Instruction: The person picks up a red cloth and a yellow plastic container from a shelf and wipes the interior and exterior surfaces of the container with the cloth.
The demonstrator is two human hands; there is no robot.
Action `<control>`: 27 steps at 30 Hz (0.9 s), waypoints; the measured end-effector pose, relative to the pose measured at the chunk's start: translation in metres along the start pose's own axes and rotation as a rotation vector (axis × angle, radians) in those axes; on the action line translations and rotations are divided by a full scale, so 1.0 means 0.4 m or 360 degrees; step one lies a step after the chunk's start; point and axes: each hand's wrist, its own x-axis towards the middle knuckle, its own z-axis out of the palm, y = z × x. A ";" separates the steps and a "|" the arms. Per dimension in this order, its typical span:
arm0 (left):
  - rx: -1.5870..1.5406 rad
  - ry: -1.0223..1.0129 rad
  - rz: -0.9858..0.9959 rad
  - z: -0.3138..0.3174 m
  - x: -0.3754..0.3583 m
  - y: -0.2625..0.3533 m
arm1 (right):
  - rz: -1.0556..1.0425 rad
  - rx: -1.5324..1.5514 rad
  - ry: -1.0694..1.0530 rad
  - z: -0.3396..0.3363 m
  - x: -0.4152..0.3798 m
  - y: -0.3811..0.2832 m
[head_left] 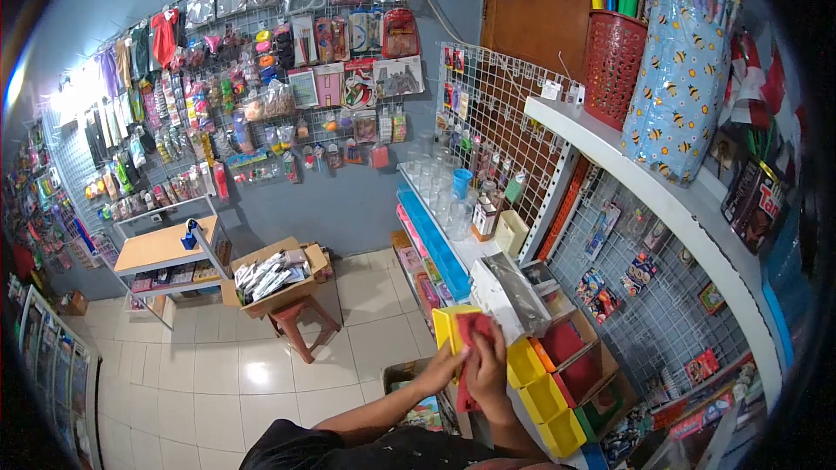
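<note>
My left hand (pixel 442 368) is closed on a small yellow plastic bin (pixel 446 325), holding it tilted above the shelf edge. My right hand (pixel 489 369) grips a red cloth (pixel 468 395) and presses it against the bin. Part of the cloth hangs down between my hands. Right beside them, several more yellow bins (pixel 542 396) stand on the shelf in a row. Next to those are red-lined compartments (pixel 575 370). The fingers partly hide the bin's near side.
Glass jars (pixel 427 176) and a blue cup (pixel 461 183) stand along the shelf behind. A white box (pixel 501 292) lies just beyond my hands. On the floor side, an open carton (pixel 277 274) of packets rests on a brown stool (pixel 305 326). A high white shelf (pixel 644 170) juts overhead.
</note>
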 end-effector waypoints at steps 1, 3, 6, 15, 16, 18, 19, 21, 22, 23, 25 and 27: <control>-0.0387 0.0069 -0.0066 0.000 0.020 0.012 | -0.0028 0.0016 -0.0084 0.002 -0.010 -0.013; -0.0869 0.0087 -0.0309 -0.033 0.035 0.022 | -0.0140 -0.0153 -0.0349 0.006 -0.045 -0.012; -0.0887 0.0051 -0.0499 -0.030 0.031 0.044 | -0.0071 -0.0330 -0.0522 0.005 -0.077 -0.028; -0.0771 0.0041 -0.0692 0.047 0.018 0.066 | -0.0033 -0.0448 -0.0485 -0.022 -0.004 -0.048; -0.0935 -0.0065 -0.0736 0.015 0.035 0.056 | -0.0129 -0.0482 -0.0490 -0.018 -0.026 -0.048; -0.0983 -0.0072 -0.0718 -0.022 0.040 0.062 | -0.0181 -0.0404 -0.0470 -0.003 -0.061 -0.031; -0.0961 0.0005 -0.0725 -0.018 0.040 0.070 | -0.0200 -0.0341 -0.0484 -0.002 -0.058 -0.019; -0.0910 0.0165 -0.0749 0.000 0.022 0.086 | -0.0226 -0.0206 -0.0511 -0.007 -0.045 0.002; -0.0885 0.0169 -0.0796 0.008 0.014 0.083 | -0.0194 -0.0137 -0.0435 -0.003 -0.029 0.005; -0.0860 0.0171 -0.0842 0.019 0.007 0.075 | -0.0151 -0.0149 -0.0397 -0.004 -0.011 0.000; -0.0886 0.0147 -0.0852 0.027 -0.003 0.051 | -0.0082 -0.0122 -0.0350 -0.005 0.009 -0.012; -0.0960 0.0096 -0.0824 0.006 0.001 0.051 | -0.0031 -0.0041 -0.0345 -0.001 0.013 -0.023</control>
